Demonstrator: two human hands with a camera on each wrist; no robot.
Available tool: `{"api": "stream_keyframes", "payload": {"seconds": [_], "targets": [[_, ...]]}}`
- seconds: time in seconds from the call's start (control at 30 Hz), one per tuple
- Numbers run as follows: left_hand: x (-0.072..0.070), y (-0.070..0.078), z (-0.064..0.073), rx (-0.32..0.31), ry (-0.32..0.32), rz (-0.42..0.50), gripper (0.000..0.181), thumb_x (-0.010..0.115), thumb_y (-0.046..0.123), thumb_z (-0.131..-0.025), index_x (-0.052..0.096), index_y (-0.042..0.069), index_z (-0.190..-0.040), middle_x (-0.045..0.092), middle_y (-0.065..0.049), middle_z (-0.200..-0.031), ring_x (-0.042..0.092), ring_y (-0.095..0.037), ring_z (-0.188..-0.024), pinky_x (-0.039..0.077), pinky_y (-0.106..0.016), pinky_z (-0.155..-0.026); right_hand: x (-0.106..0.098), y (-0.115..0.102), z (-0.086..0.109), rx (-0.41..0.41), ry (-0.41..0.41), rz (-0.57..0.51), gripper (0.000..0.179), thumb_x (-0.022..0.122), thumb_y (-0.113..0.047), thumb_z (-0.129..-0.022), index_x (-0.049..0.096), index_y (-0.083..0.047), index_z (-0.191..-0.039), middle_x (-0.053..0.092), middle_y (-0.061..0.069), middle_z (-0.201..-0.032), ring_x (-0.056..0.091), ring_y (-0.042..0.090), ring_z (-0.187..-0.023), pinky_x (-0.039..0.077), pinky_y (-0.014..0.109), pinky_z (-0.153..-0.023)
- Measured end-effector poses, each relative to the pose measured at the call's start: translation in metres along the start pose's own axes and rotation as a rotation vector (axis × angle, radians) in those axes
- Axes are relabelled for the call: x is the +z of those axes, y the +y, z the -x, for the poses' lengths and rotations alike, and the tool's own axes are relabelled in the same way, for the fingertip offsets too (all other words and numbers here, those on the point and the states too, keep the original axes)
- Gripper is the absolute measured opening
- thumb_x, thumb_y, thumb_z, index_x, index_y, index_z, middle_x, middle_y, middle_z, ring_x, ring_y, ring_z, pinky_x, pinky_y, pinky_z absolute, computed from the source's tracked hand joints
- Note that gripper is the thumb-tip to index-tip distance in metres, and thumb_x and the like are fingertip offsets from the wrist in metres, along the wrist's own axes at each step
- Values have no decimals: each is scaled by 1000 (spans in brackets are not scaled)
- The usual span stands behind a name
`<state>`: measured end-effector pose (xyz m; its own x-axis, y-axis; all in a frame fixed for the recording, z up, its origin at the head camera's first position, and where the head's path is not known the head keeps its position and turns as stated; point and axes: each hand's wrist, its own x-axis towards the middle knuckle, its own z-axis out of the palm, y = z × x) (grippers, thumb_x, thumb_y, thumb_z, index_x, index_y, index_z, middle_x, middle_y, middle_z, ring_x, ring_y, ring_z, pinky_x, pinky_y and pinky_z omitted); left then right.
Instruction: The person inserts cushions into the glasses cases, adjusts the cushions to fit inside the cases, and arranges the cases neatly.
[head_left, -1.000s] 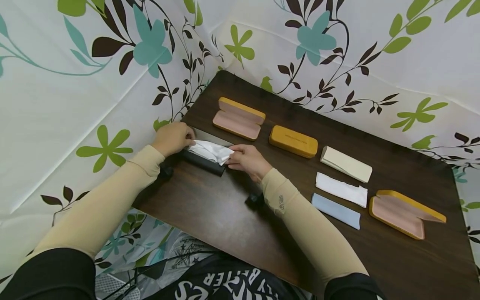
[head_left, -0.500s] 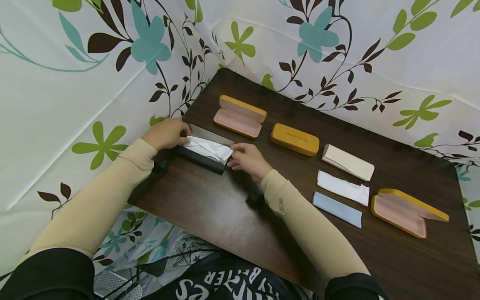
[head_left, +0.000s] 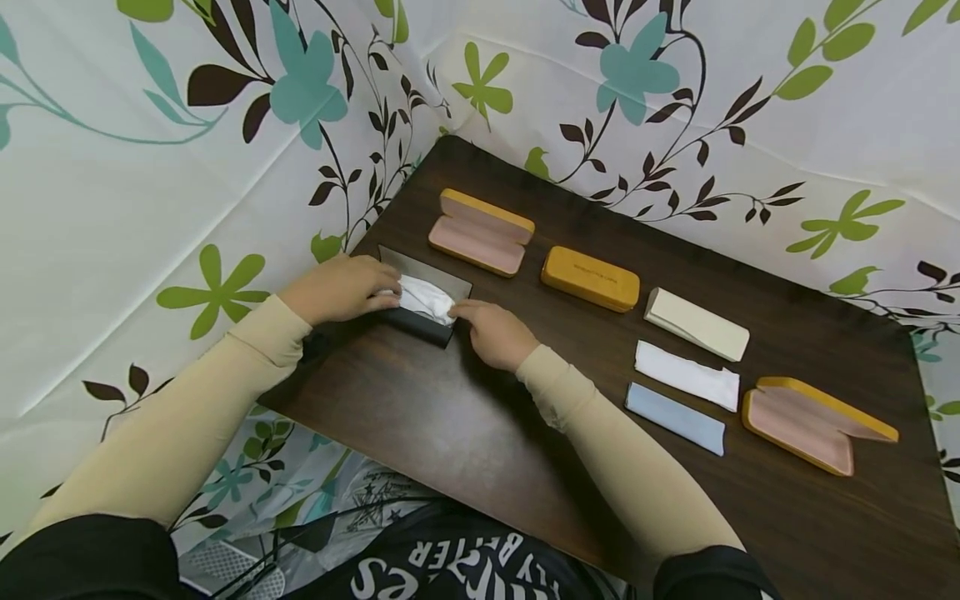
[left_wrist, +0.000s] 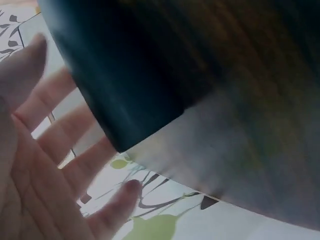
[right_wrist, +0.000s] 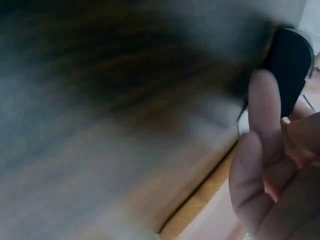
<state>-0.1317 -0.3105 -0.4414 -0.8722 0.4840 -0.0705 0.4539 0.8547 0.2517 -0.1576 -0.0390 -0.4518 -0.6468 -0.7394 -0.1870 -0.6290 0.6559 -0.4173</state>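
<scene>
A dark eyeglass case with a grey-lined lid stands open at the left part of the table. Inside it lies a bunched white cloth. My left hand reaches over the case's left end, its fingertips at the cloth. Seen in the left wrist view, the left fingers are spread beside the dark outer wall. At the opposite end, my right hand has its fingertips right at the cloth's right edge. In the right wrist view its lower fingers bend near the case's end; I cannot tell whether it pinches the cloth.
Behind stand an open yellow case with pink lining and a closed yellow case. To the right lie a cream folded case, a white cloth, a blue cloth and another open yellow case. Patterned curtains border the table.
The white cloth sits lower and more bunched inside the dark case. My left hand has shifted right over the case's end, and the right hand has turned, fingertips closer to the cloth.
</scene>
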Motion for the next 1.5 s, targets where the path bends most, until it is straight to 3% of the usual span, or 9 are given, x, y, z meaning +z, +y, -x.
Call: {"api": "stream_keyframes", "payload": {"seconds": [0.23,0.37,0.5,0.67,0.73,0.83,0.97,1.2,1.5], "targets": [[3,-2,4,-34,-36,-55,41,62,37,-101,69,9,-130,62,-15,-138,52,-39,-131,36,-70,-104,4,4,-4,-30,14,174,48,47,8,-95,65,-10,-136,53,5,-150,56,22,-132,54,36,-95],[3,-3,6,-20,-17,-74,40,64,38,-100,71,9,-127,62,-17,-138,51,-41,-132,37,-70,-104,6,5,-4,-71,45,219,48,48,10,-93,67,-8,-134,56,4,-147,57,22,-131,52,34,-99],[3,-5,4,37,112,-81,28,69,30,-98,76,6,-109,68,-16,-121,61,-37,-117,47,-62,-94,3,5,-1,-76,214,209,45,49,7,-95,68,-11,-132,63,4,-139,65,22,-120,57,38,-88],[0,-9,-2,4,330,-35,19,68,21,-99,68,3,-105,66,-13,-107,63,-33,-99,49,-54,-84,-8,6,-4,72,419,58,45,48,0,-98,61,-12,-139,67,7,-131,65,26,-75,50,40,-57],[-5,-9,-8,-43,319,-6,27,64,24,-102,64,3,-120,64,-15,-123,60,-35,-113,45,-58,-93,-15,7,-4,114,377,-21,48,47,0,-98,56,-12,-144,66,8,-133,54,23,-63,43,37,-54],[-8,-8,-10,-115,189,25,48,57,33,-105,53,4,-142,53,-17,-147,46,-37,-138,32,-66,-107,-19,8,-3,117,264,-119,50,45,1,-100,51,-10,-148,62,8,-139,41,18,-54,35,34,-55],[-11,-5,-3,-169,70,35,54,55,39,-105,49,6,-148,50,-16,-151,37,-37,-144,18,-69,-111,-19,5,1,72,214,-160,53,46,4,-99,46,-9,-151,59,4,-144,32,13,-49,33,30,-52],[-10,1,19,-113,145,27,46,59,37,-104,61,5,-136,61,-15,-139,49,-35,-136,28,-65,-108,-11,-6,14,-4,207,-95,53,48,3,-99,46,-9,-150,62,0,-141,38,14,-53,35,31,-54],[2,-2,38,-25,244,22,33,65,31,-101,73,5,-118,74,-12,-112,68,-34,-106,45,-55,-97,-4,-8,24,-101,74,-90,48,45,6,-99,56,-9,-143,69,0,-130,48,13,-62,39,30,-64]]}}
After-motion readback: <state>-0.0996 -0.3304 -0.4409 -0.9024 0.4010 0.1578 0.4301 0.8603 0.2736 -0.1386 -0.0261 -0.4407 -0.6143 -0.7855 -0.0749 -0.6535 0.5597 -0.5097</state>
